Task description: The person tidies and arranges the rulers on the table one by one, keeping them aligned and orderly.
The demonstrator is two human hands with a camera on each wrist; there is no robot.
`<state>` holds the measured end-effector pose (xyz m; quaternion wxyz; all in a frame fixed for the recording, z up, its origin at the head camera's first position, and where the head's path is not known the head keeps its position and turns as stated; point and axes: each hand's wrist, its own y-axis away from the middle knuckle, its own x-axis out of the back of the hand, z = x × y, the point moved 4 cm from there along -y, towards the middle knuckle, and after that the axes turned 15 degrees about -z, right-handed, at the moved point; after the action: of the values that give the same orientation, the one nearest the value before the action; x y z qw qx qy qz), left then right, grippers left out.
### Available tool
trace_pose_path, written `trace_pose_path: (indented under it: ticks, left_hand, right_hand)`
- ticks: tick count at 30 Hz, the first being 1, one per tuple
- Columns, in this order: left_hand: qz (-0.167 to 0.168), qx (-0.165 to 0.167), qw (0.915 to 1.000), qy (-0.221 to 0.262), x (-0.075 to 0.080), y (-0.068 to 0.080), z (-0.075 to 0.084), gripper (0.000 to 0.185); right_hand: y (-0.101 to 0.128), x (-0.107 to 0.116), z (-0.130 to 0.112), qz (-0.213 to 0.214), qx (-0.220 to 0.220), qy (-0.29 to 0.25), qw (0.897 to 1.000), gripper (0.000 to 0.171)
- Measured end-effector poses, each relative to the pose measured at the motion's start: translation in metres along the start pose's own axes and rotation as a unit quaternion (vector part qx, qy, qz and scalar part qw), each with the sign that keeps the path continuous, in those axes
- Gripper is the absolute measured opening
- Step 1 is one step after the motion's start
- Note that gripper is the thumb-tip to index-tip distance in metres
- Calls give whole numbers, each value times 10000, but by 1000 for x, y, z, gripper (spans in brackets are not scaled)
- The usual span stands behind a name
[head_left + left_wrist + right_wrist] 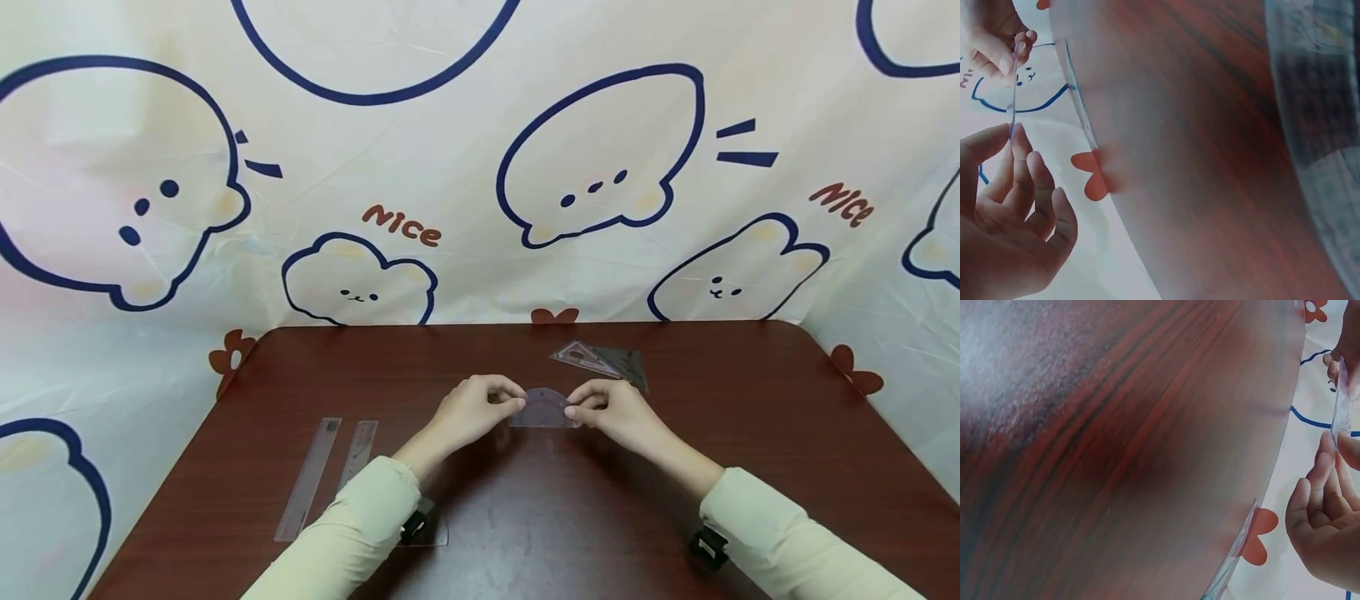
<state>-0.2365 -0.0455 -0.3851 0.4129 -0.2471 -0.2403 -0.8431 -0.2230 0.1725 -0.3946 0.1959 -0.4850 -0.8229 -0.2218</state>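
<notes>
A clear half-round protractor [542, 408] is held upright just above the dark wooden table [525, 500], near its middle. My left hand [517, 406] pinches its left end and my right hand [572, 411] pinches its right end. The left wrist view shows the protractor [1012, 94] edge-on, with my left hand [1013, 134] at its lower end and the right hand's fingers [1004, 59] at its upper end. In the right wrist view the same thin edge of the protractor [1340, 406] runs between my right hand [1335, 440] and the left hand's fingertips [1334, 365].
Two clear set squares [600, 360] lie overlapped behind my right hand. Two clear rulers [309, 477] [358, 450] lie side by side at the left. Another clear piece [433, 532] lies under my left wrist. A printed cloth backdrop [480, 167] surrounds the table.
</notes>
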Motion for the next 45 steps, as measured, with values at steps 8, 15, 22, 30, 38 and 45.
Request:
trace_pose_path:
  ticks: [8,15,22,30,38,45]
  left_hand:
    - [-178,-50,9993,-332,-1,3,-3,12]
    - [-243,-138,9986,-449,-5,9,-6,12]
    - [-263,-157,9980,-545,-8,15,-8,10]
    - [-356,-185,9979,-517,-12,21,-7,10]
    - [-433,-216,9972,-567,-13,29,-6,9]
    - [-550,-217,9960,-662,-13,35,-7,11]
  right_hand:
    - [4,-6,1,-118,-73,-31,9999,13]
    - [8,-16,1,-240,30,-170,9996,16]
    - [10,-24,4,-378,121,-320,9987,18]
    - [15,-29,2,-430,195,-319,9984,19]
    - [19,-33,0,-551,266,-370,9974,17]
    - [19,-36,-2,-699,310,-294,9966,16]
